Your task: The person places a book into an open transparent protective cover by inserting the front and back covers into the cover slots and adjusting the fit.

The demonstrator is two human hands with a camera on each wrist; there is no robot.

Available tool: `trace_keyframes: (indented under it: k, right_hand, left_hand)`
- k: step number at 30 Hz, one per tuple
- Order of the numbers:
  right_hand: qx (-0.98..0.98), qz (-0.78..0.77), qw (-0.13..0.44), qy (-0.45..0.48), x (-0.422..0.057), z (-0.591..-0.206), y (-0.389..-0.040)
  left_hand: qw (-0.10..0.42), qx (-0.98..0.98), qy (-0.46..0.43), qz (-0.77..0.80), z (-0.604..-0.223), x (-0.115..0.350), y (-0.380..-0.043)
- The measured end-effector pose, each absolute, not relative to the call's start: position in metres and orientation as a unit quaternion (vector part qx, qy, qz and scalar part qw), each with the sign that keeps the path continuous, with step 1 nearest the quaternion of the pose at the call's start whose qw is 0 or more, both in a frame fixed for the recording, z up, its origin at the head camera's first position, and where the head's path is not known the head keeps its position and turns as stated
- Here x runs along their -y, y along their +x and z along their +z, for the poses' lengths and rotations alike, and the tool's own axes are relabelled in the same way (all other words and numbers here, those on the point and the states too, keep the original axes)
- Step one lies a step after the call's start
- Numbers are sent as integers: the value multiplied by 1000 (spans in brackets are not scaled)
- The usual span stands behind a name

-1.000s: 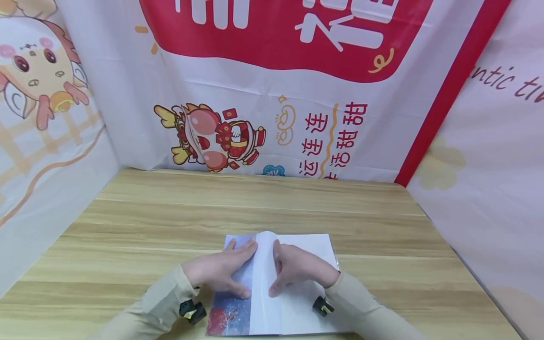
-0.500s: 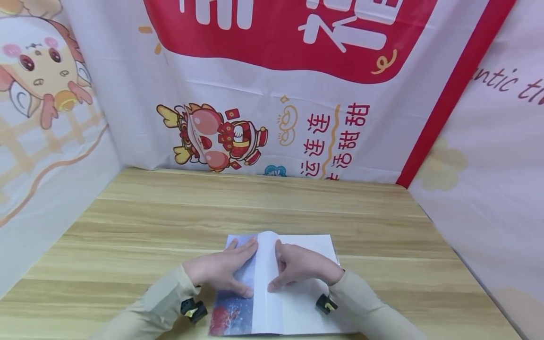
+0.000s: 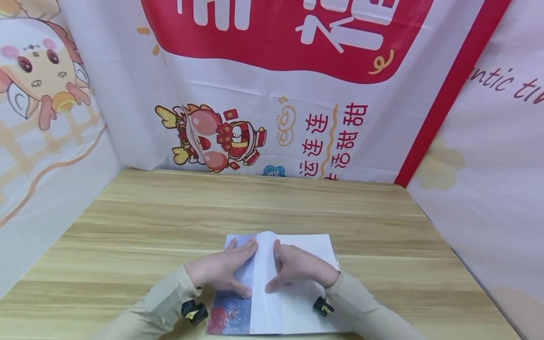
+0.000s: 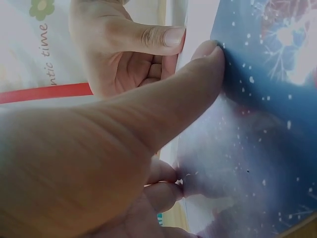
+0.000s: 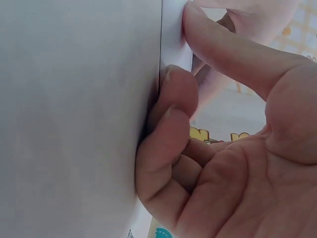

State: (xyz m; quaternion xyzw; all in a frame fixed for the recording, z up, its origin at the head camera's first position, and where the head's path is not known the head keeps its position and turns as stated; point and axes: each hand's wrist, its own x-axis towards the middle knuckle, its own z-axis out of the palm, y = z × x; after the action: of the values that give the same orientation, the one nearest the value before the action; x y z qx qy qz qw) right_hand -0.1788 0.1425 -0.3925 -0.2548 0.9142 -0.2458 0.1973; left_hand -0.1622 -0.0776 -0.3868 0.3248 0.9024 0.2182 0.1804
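Note:
A flat book-like item (image 3: 306, 311) lies near the table's front edge. Its left part is a glossy blue-violet cover (image 4: 257, 124) with white snow dots and a pale tree; the right part is plain white. A raised white strip (image 3: 266, 311) runs between them, bulging at its far end. My left hand (image 3: 221, 269) rests on the blue cover, fingers spread, thumb pressing beside the strip. My right hand (image 3: 299, 264) lies on the strip's other side. Its thumb touches the strip and its fingers (image 5: 171, 134) curl against the white surface; whether they pinch anything is unclear.
The wood-grain table (image 3: 263, 203) extends beyond and to both sides of the item. Printed white cloths hang around it, with a red-and-white banner (image 3: 272, 94) at the back. A small black device (image 3: 194, 311) is on the left wrist, another black device (image 3: 324, 306) on the right.
Both hands stay almost in place on the item. The right thumb has shifted very slightly left and away from me over the strip. The head view has swayed a little.

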Motion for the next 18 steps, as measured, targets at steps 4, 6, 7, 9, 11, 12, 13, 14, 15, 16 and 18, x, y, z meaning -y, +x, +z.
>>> trace_keyframes:
  k: [4, 6, 7, 9, 11, 12, 13, 14, 15, 16, 18]
  right_hand:
    - [-918, -239, 194, -250, -141, -391, -177]
    - [-921, -233, 191, -247, -140, -389, -176]
    - [-922, -230, 189, -246, -139, -389, -175]
    - [-925, -227, 187, -242, -139, -388, -174]
    - [-926, -226, 188, -236, -138, -388, -174]
    - [-927, -226, 188, -234, -138, -388, -174]
    - [-927, -225, 188, -232, -138, -388, -173]
    - [-928, -226, 189, -230, -138, -388, -173]
    - [-928, -224, 191, -228, -137, -388, -173]
    - [-929, -223, 192, -225, -137, -388, -173]
    - [-930, -219, 193, -222, -137, -389, -172]
  left_hand:
    - [179, -906, 322, 211, -387, 77, -163]
    - [178, -907, 319, 208, -387, 77, -162]
    - [178, -908, 317, 207, -387, 77, -162]
    - [177, -909, 315, 206, -387, 76, -162]
    - [176, -910, 314, 208, -387, 76, -162]
    - [175, -910, 313, 208, -387, 75, -161]
    - [175, -910, 312, 208, -388, 75, -161]
    - [174, -910, 313, 209, -388, 75, -160]
    - [175, -910, 311, 210, -387, 74, -159]
    - [176, -911, 311, 209, -387, 74, -159]
    - [177, -911, 308, 207, -387, 74, -158]
